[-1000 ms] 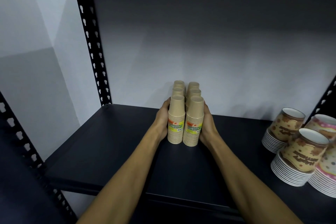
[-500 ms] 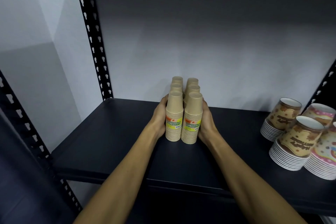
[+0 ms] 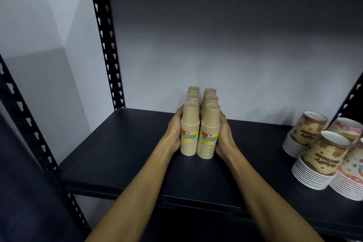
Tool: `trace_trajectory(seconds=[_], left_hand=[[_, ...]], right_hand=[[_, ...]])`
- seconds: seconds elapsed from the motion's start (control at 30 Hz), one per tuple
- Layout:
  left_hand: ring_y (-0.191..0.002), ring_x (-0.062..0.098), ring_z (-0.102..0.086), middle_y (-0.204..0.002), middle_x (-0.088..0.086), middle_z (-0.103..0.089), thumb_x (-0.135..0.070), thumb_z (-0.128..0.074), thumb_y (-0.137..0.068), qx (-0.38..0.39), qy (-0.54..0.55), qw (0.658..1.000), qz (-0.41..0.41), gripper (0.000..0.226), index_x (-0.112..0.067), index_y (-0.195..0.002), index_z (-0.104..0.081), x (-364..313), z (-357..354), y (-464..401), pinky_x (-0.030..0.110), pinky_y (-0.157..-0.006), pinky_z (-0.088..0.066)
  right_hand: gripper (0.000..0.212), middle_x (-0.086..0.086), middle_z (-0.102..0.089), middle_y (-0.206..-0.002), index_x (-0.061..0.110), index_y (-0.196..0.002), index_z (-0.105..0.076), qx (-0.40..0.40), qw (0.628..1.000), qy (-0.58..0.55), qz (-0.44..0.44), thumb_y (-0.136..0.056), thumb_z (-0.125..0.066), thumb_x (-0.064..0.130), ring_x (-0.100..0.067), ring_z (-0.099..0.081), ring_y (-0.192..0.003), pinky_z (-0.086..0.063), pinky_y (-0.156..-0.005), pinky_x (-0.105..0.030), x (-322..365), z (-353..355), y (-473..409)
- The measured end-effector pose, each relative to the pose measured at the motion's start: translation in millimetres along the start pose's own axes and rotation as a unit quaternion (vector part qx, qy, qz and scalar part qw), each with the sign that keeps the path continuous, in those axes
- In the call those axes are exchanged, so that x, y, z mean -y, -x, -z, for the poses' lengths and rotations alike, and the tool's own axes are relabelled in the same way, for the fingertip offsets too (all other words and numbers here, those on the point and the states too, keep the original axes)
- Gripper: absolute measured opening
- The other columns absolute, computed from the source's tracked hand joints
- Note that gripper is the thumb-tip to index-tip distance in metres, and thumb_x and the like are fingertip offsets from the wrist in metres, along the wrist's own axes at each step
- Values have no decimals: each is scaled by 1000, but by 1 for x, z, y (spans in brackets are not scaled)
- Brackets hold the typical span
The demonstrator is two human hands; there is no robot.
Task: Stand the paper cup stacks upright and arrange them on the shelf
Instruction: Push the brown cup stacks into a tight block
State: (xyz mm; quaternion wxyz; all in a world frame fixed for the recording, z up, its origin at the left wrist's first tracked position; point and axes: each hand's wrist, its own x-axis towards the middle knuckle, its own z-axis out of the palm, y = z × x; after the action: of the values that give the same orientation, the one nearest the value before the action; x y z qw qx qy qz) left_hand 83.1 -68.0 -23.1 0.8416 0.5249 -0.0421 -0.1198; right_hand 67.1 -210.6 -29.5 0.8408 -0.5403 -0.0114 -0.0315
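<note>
Black steel upright [image 3: 107, 49] bounds the bay at far left, and the dark shelf [image 3: 121, 155] runs from it with open board all the way to the cups.

Left hand [image 3: 174, 129] lies flat against the left flank of the kraft cup stacks [image 3: 199, 129], palm inward, fingers reaching toward the rear. This grip is a press, not a wrap: the hand is pressed flat on the cups, not curled round any one stack.

6 stacks are visible, in 2 columns of 3 running front to back, all upright with bases on the shelf and long axes vertical. The 2 front stacks carry yellow labels. The block stands near the middle of the shelf, the rear pair close to the grey back panel [image 3: 235, 55]; whether they touch it cannot be told.

Right hand [image 3: 224, 133] mirrors the left on the right flank, likewise pressed flat against the cups. The block sits squarely between both grips, each hand equally near.

Judgement: the stacks are being squared up as 1 block; any slide should run sideways along the shelf. Room is generous to the left, less so to the right, where the patterned cup stacks [image 3: 322, 151] lean, well apart from the block. The front edge of the shelf is clear of the block. Risk: uneven pressure could topple a tall, narrow stack.
</note>
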Motion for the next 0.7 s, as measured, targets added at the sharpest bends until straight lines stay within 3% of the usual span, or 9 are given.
trace_trajectory(seconds=[0.2, 0.3, 0.37, 0.43, 0.5, 0.6, 0.7], left_hand=[[-99, 25, -69, -114, 16, -70, -44, -46, -101, 2, -5, 1000, -2, 48, -6, -126, -64, -1, 0, 1, 39, -84, -56], [-99, 23, -70, -108, 12, -73, -47, -40, -103, -7, -20, 1000, -5, 47, -11, -113, -69, -3, 0, 3, 39, -88, -54], [-117, 23, -65, -129, 9, -67, -58, -40, -99, -28, -33, 999, -13, 60, -13, -132, -61, -7, 4, 7, 43, -103, -48], [-141, 21, -44, -157, 5, -42, -68, -40, -92, -59, -47, 997, -18, 77, -21, -154, -37, -9, 13, 6, 49, -119, -30], [-150, 19, -27, -164, 2, -27, -64, -32, -98, -87, -71, 993, -28, 72, -24, -158, -27, -10, 22, 8, 49, -124, -18], [-151, 17, -26, -164, 2, -28, -57, -26, -103, -74, -109, 991, -30, 66, -20, -158, -26, -7, 31, 16, 44, -125, -15], [-146, 17, -36, -159, 3, -38, -50, -31, -105, -88, -166, 982, -38, 59, -18, -155, -34, 1, 40, 30, 41, -123, -23]], right_hand=[[43, -10, -75, -103, 21, -98, -76, -8, 1000, 11, 1, -100, -46, 51, -25, -70, -99, -52, -95, -48, 3, -2, 4], [47, -11, -74, -110, 19, -106, -75, -19, 1000, 8, -8, -100, -44, 53, -27, -70, -105, -51, -98, -48, 5, 1, 6], [53, -10, -69, -126, 16, -126, -66, -30, 999, 16, -9, -100, -40, 54, -26, -65, -118, -47, -104, -46, 5, 8, 7], [60, -5, -48, -151, 18, -148, -44, -62, 997, 36, -6, -100, -38, 54, -21, -48, -138, -35, -116, -46, 4, 17, 6], [61, -5, -33, -160, 16, -154, -33, -104, 993, 60, -7, -103, -36, 48, -20, -34, -146, -25, -122, -43, 2, 27, 7], [57, -8, -41, -156, 12, -151, -39, -108, 989, 102, -2, -105, -31, 44, -21, -39, -143, -28, -121, -42, -1, 38, 17], [52, -8, -54, -144, 10, -142, -52, -106, 980, 169, 11, -106, -31, 43, -21, -50, -133, -35, -116, -44, -1, 44, 35]])
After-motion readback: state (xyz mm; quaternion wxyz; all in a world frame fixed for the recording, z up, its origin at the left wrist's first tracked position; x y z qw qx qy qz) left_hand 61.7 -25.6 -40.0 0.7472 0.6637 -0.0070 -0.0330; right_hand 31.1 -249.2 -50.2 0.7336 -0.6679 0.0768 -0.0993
